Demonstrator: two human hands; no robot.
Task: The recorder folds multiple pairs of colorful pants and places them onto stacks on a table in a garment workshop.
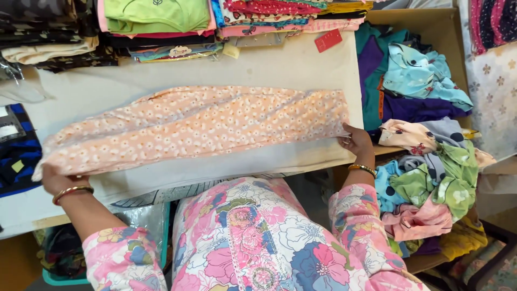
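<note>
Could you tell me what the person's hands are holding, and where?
A peach floral garment, held at both ends: left hand at its left end, right hand at its right end.

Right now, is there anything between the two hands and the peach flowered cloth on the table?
Nothing visible. The left hand holds one end of the peach flowered cloth and the right hand holds the other end. The cloth lies flat on the white table, apart from the folded stacks behind it.
</note>
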